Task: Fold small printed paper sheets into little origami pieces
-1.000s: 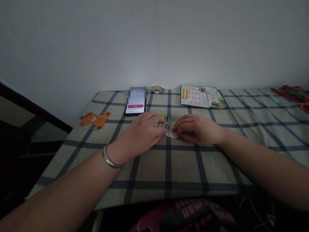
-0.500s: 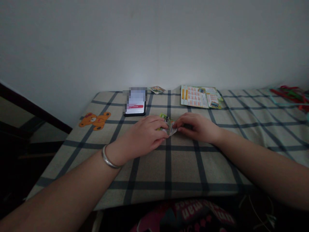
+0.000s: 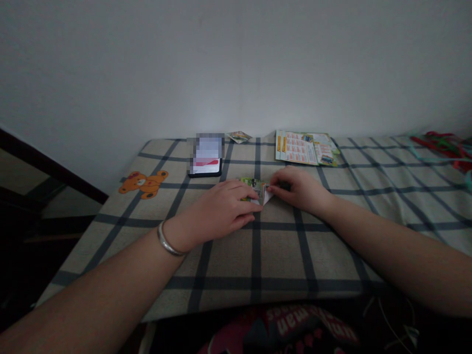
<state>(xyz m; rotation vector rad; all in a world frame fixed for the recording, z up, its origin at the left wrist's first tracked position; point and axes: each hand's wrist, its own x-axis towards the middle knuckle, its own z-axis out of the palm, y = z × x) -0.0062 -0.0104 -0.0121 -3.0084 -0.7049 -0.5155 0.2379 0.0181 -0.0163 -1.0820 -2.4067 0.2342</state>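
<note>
A small printed sheet of paper [image 3: 258, 187], green and white and partly folded, lies on the checked tablecloth [image 3: 236, 260] between my hands. My left hand [image 3: 230, 206], with a silver bangle at the wrist, rests flat over its left part, fingers stretched out and pressing it down. On the other side my right hand [image 3: 295, 189] pinches the paper's right edge between thumb and fingers, and a white flap stands up there. The left fingers hide part of the paper.
Behind my left hand a lit phone [image 3: 206, 156] leans near the wall. A small folded paper [image 3: 239, 136] lies beside it. Printed leaflets [image 3: 306, 147] lie at the back right, a red and green tangle [image 3: 442, 145] at the far right. An orange bear figure [image 3: 143, 184] is at left.
My right hand has risen slightly and turned the paper's right edge up, so more white underside shows. The left hand has shifted a little, still on the paper.
</note>
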